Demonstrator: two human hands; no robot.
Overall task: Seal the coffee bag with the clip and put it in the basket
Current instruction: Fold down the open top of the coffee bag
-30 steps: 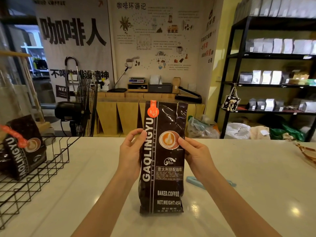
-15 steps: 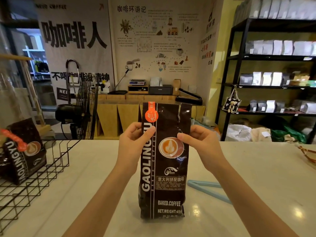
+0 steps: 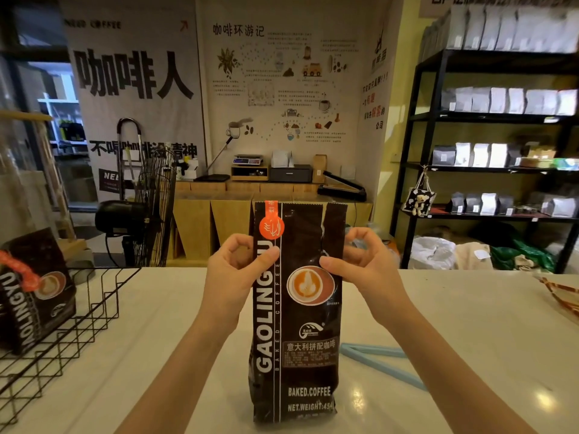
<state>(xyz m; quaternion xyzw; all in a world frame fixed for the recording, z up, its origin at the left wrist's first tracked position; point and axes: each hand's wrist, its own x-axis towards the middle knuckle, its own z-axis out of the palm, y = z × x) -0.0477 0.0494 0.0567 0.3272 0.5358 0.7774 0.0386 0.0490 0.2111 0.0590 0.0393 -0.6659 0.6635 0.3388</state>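
A tall dark brown coffee bag (image 3: pixel 297 324) stands upright on the white counter in front of me, its top edge flat and upright. My left hand (image 3: pixel 233 270) pinches its left edge below the orange label. On the opposite edge, at the same height, my right hand (image 3: pixel 360 266) pinches the bag. A light blue clip (image 3: pixel 380 363) lies open in a V on the counter, just right of the bag and partly behind my right forearm. The black wire basket (image 3: pixel 72 321) stands at the left.
Another coffee bag (image 3: pixel 34 296) with an orange clip lies in the basket. A woven tray edge (image 3: pixel 560 296) shows at the far right of the counter. Beyond the counter stand a fan (image 3: pixel 147 211), a wooden bench and black shelves (image 3: pixel 488 167) of bags.
Both hands slid up the bag's sides to just below its top. The view tilted, so the clip now shows more fully to the right of the bag.
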